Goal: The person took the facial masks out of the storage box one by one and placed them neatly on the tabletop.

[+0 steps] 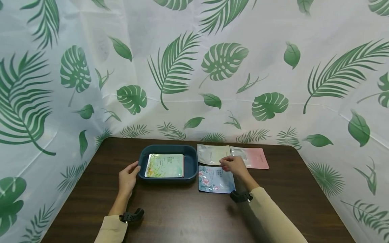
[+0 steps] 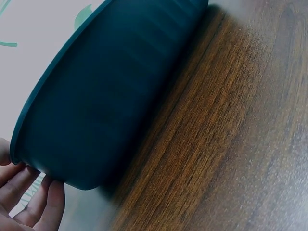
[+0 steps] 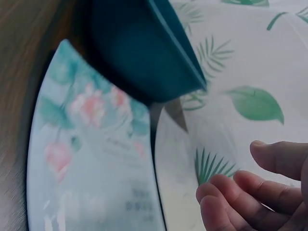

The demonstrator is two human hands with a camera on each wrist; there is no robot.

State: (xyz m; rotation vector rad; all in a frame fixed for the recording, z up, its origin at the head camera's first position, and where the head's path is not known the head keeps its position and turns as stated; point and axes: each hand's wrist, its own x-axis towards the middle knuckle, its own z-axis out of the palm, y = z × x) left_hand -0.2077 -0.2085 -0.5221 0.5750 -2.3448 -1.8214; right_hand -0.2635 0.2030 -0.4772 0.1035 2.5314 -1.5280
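My left hand (image 1: 127,179) grips the left end of a dark blue tray (image 1: 166,181), thumb at the rim and fingertips against the outer wall in the left wrist view. Inside the tray lies a green flat sheet mask packet (image 1: 164,166), with a pink edge showing beneath it. My right hand (image 1: 234,166) is above the packets right of the tray, thumb apart from its loosely bent fingers and nothing between them. Nearest to it are a blue floral packet (image 1: 215,179), a cream packet (image 1: 212,154) and a pink packet (image 1: 256,158).
The dark wooden table (image 1: 182,212) ends at the back against a white curtain (image 1: 182,118) printed with green leaves. The cream and pink packets lie side by side near the back edge, with the blue floral one in front of the cream one.
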